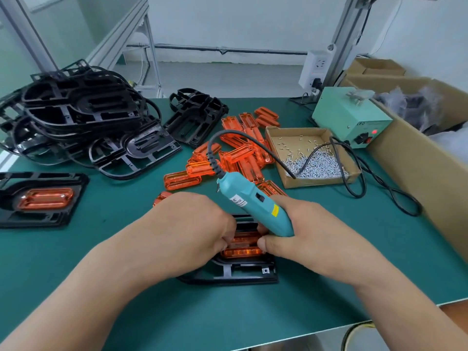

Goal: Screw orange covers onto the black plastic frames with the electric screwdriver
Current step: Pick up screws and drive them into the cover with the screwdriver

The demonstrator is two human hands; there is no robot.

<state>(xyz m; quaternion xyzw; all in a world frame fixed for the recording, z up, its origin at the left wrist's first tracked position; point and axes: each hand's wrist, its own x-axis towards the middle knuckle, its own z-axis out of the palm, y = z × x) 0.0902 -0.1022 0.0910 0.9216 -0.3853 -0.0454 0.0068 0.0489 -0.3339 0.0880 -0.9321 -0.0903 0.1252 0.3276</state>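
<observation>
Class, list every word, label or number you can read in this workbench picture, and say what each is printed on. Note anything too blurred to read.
"LED": on the front of the green power box.
More print beside "LED" on that box: too blurred to read.
White label on the electric screwdriver: printed, but too blurred to read.
Yellow sticker on the screwdriver: too small to read.
No other text is legible.
</observation>
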